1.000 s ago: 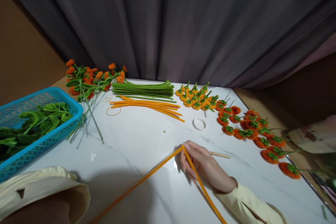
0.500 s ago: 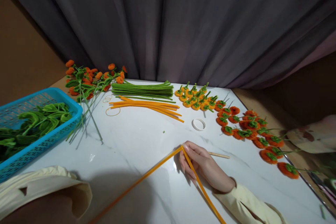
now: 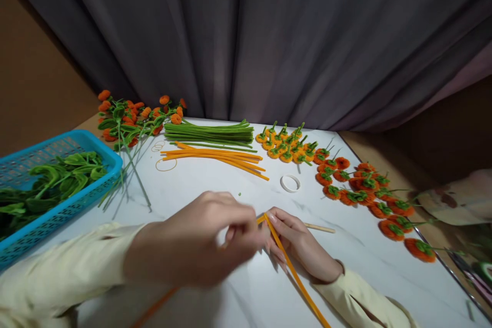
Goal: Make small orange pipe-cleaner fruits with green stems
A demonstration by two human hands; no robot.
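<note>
A yellow-orange pipe cleaner (image 3: 295, 271) is bent to a point at the fingertips of my right hand (image 3: 298, 238), which pinches it there. One leg runs down to the lower right; the other passes behind my left hand (image 3: 200, 236) and shows again at the lower left. My left hand is at the bend, its fingers curled but smeared by motion, so I cannot tell whether they grip the pipe cleaner. A thin wooden stick (image 3: 321, 227) pokes out behind my right hand; whether the fingers hold it is hidden.
Behind my hands lie orange pipe cleaners (image 3: 215, 155) and a green bundle (image 3: 211, 132). A white ring (image 3: 290, 183) is near yellow flower heads (image 3: 286, 143) and orange flower heads (image 3: 363, 184). At left are a blue basket (image 3: 88, 179) of green leaves and stemmed orange flowers (image 3: 130, 113).
My left hand has come in from the lower left to the bend of the pipe cleaner, covering much of its left leg. My right hand has kept its place and grip.
</note>
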